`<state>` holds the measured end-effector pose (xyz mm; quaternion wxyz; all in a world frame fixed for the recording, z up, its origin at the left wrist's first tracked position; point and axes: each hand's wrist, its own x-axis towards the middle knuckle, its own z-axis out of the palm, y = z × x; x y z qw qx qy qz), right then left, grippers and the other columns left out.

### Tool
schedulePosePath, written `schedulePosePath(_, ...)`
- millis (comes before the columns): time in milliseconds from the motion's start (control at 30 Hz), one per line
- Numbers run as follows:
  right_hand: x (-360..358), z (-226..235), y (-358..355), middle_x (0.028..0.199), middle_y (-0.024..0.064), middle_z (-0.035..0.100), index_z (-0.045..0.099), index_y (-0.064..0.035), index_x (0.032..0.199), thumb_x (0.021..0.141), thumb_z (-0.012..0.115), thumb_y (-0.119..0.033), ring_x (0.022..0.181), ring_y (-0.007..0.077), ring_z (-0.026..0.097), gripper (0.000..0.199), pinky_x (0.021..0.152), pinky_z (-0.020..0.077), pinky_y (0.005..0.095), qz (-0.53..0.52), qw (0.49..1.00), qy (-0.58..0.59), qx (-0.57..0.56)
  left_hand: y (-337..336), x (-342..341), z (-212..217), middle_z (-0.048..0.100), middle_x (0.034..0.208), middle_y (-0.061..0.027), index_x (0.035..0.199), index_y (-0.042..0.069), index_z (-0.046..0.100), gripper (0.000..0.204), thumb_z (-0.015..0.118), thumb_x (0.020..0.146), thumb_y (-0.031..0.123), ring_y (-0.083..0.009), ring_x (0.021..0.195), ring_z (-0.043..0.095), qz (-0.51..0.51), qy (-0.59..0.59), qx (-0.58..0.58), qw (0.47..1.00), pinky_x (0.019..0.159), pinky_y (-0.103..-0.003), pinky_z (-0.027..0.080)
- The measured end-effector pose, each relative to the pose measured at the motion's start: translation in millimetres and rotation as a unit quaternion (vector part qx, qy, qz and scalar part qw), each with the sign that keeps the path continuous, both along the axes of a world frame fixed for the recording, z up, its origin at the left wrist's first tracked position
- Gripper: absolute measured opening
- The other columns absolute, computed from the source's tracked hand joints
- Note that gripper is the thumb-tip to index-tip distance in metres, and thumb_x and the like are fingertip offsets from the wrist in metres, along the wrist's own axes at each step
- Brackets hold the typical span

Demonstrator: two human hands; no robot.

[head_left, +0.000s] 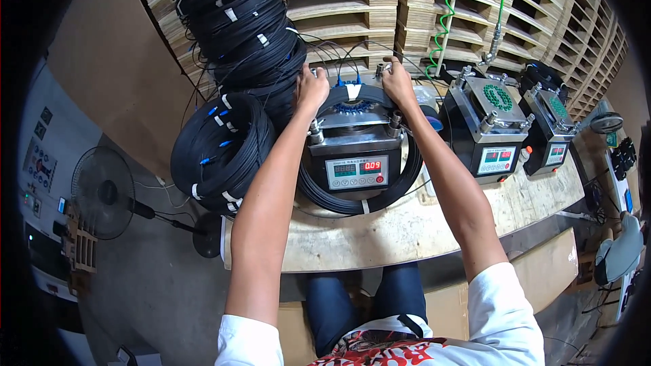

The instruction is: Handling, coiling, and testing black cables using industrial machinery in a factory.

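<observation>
In front of me stands a black polishing machine [354, 142] with a steel top and a front panel lit by red and green digits. A coil of black cable [332, 202] loops around it, resting on the table in front and rising over its top at the back. Blue connectors [358, 80] stand up at the machine's rear. My left hand [312, 89] is closed at the far left corner post, its fingertips partly hidden. My right hand [399, 85] grips around the metal knob [381, 69] at the far right corner.
Left of the machine, black cable coils [227, 146] with white ties stand beside a tall stack of coils [247, 34]. Two similar machines [483, 132] [553, 129] are to the right on the wooden table [339, 247]. Pallets [339, 0] rise behind; green air hoses [447, 13] hang there. A fan [105, 193] stands left.
</observation>
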<state>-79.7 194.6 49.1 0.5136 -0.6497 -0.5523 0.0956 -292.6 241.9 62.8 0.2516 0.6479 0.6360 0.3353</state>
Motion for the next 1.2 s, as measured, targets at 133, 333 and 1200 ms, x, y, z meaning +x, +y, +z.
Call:
schedulePosePath(133,0.1,-4.6,2.1,0.085,0.0217,0.066,0.056,-0.0039,0.130,0.090,0.050,-0.009,0.080,0.0343,0.065,0.040,0.076,0.0502,0.0433,0.004,1.000,0.003,0.021,-0.8,-0.4,-0.5,0.041,0.150,-0.0264,0.154,0.011,0.029,0.066,0.045,0.098,0.042,-0.0421,0.138,0.041,-0.006,-0.024,0.031,0.999,0.113,-0.048,0.035)
schedulePosePath(333,14.3,-15.1,12.7,0.098,0.0263,0.070,0.063,0.0017,0.123,0.096,0.044,-0.021,0.096,0.0393,0.068,0.041,0.090,0.0497,0.0432,-0.018,0.993,0.071,0.087,-3.4,3.7,-2.3,0.051,0.141,-0.0285,0.148,0.007,0.038,0.063,0.055,0.097,0.040,-0.0408,0.133,0.047,-0.036,-0.072,0.069,0.994,0.111,-0.043,0.036)
schedulePosePath(1200,-13.7,15.5,-13.5,0.120,0.0322,0.062,0.053,-0.0041,0.129,0.095,0.045,-0.034,0.116,0.0477,0.058,0.046,0.098,0.0448,0.0528,-0.070,0.973,-0.050,-0.213,4.6,0.4,-7.6,0.060,0.126,-0.0292,0.136,0.005,0.051,0.055,0.047,0.099,0.046,-0.0448,0.119,0.057,0.001,-0.028,0.102,0.994,0.101,-0.051,0.044)
